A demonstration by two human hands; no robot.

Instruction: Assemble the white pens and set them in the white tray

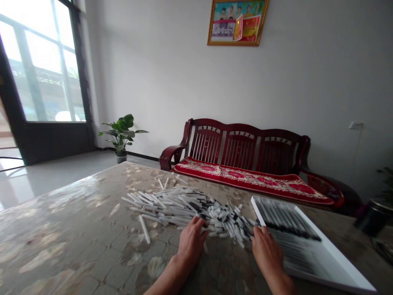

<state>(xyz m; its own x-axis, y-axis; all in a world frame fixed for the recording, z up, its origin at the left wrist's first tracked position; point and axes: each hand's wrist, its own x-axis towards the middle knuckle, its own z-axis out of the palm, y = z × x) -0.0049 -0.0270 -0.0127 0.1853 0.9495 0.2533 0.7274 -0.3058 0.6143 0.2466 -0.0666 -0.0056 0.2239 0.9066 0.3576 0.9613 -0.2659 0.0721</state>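
Observation:
A heap of white pen barrels (166, 205) lies on the patterned table, and beside it on the right is a pile of short white and clear caps (227, 219). My left hand (193, 237) rests at the near edge of the heap, its fingers curled; what they hold, if anything, is hidden. At the right end of the caps, my right hand (267, 248) is closed around something dark and thin, too blurred to name. Just right of that hand sits a white tray (334, 256) with rows of dark-tipped pens (288, 217) in it.
The table (92, 229) has one loose white barrel (144, 228) left of my left hand. Behind it stand a dark red wooden bench (239, 147) with a red cloth and a potted plant (122, 133). A black container (373, 217) is at the far right.

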